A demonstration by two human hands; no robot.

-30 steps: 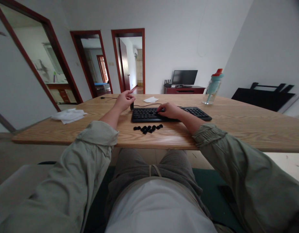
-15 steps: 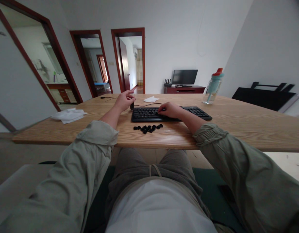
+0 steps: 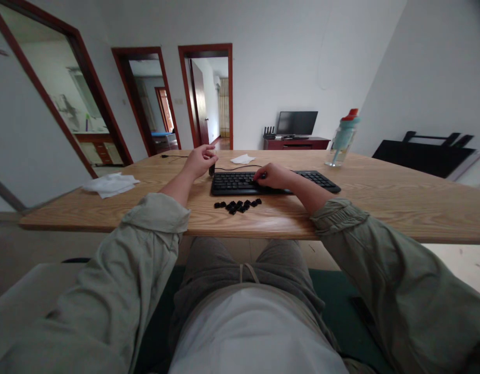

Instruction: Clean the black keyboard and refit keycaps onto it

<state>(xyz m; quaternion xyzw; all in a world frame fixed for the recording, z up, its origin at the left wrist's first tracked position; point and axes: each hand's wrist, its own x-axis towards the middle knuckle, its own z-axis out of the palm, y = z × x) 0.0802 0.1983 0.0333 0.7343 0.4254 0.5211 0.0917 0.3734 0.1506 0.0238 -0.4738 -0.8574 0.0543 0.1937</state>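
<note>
A black keyboard lies on the wooden table, several loose black keycaps in front of it. My right hand rests over the middle of the keyboard, fingers bent and pressed together low at the keys; whatever is between the fingertips is too small to make out. At the keyboard's left end my left hand has its fingers curled about the top of a small upright container, dark at the bottom and seemingly clear above. The fingers partly hide it.
Behind the keyboard are its cable and a white tissue. More crumpled tissues lie at the left. A clear bottle with a red and teal lid stands at the back right. The table's front edge is close to my lap.
My right fingers have shifted very slightly over the keys, and the view has tilted a touch. The left hand, container and loose keycaps stay in place.
</note>
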